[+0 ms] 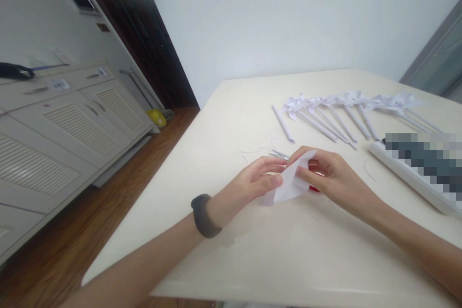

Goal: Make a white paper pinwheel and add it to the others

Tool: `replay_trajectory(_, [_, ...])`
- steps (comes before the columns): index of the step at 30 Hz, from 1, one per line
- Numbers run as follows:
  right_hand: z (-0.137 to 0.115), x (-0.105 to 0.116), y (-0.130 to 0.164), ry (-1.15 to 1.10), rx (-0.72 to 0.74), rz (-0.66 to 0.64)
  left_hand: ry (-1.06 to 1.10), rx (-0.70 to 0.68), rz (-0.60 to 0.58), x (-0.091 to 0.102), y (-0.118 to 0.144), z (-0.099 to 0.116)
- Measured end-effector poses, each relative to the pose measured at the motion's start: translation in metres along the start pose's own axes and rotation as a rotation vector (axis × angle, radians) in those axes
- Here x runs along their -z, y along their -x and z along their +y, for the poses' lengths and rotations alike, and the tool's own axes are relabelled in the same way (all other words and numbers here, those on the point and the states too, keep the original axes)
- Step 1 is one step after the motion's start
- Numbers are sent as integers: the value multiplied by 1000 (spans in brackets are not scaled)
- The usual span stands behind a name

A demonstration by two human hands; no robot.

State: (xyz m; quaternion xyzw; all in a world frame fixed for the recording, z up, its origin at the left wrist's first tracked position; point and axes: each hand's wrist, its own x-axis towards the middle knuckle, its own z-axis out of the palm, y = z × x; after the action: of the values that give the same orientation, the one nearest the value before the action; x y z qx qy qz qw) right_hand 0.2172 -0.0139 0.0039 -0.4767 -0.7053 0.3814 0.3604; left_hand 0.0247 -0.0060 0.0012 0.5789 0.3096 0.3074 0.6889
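Observation:
Between my two hands is a folded piece of white paper (290,185), tilted above the table. My left hand (262,178), with a dark band on its wrist, pinches the paper's left side between thumb and fingers. Gripping the upper right part is my right hand (327,171), its thumb in front of the sheet. Partly hidden behind the hands lie scissors (279,155); their metal blades point left and a bit of red handle shows under my right hand. Thin paper scraps (267,147) are scattered by the blades.
Several white paper pinwheels (321,103) on rolled-paper sticks lie in a row at the back right. One loose paper tube (283,122) is left of them. A long white box (407,171) stands at the right. The white table (173,231) has its left edge beside the floor.

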Motion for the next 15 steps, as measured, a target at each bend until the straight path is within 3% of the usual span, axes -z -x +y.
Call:
replay_trajectory(7, [-3, -2, 0, -19, 48, -52, 17, 43, -73, -2, -3, -5])
replay_trajectory(15, [2, 1, -3, -179, -68, -133, -42, 42, 142, 3, -3, -5])
